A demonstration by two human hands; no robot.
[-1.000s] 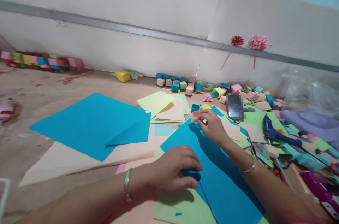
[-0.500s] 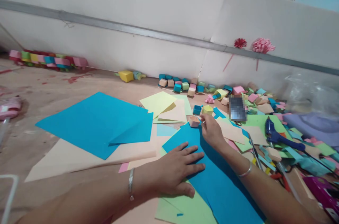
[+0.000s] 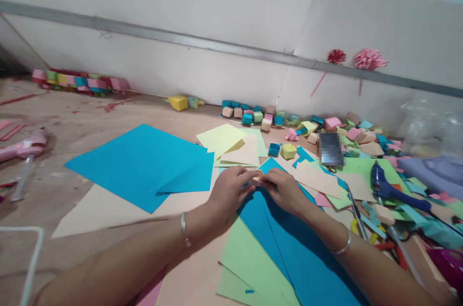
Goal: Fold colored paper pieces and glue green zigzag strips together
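Between the fingertips of both hands is a small peach paper box (image 3: 257, 179), partly covered by the fingers. My left hand (image 3: 231, 189) pinches it from the left, and my right hand (image 3: 284, 189) grips its right side. Under the hands lies a blue paper sheet (image 3: 285, 243), with light green sheets (image 3: 249, 257) below it. Just beyond the hands stand a small blue paper box (image 3: 274, 149) and a yellow paper box (image 3: 289, 151), both with open tops.
A large blue sheet (image 3: 137, 166) lies at left, near a pink glue gun (image 3: 31, 144). On the right are a blue glue gun (image 3: 388, 187), scissors (image 3: 352, 209) and paper scraps (image 3: 415, 209). Small paper cubes (image 3: 248, 118) line the white wall (image 3: 217, 74).
My left hand has lifted from lying flat on the blue sheet and joined my right hand at the peach box. The box has come slightly nearer, and the view has shifted a little left.
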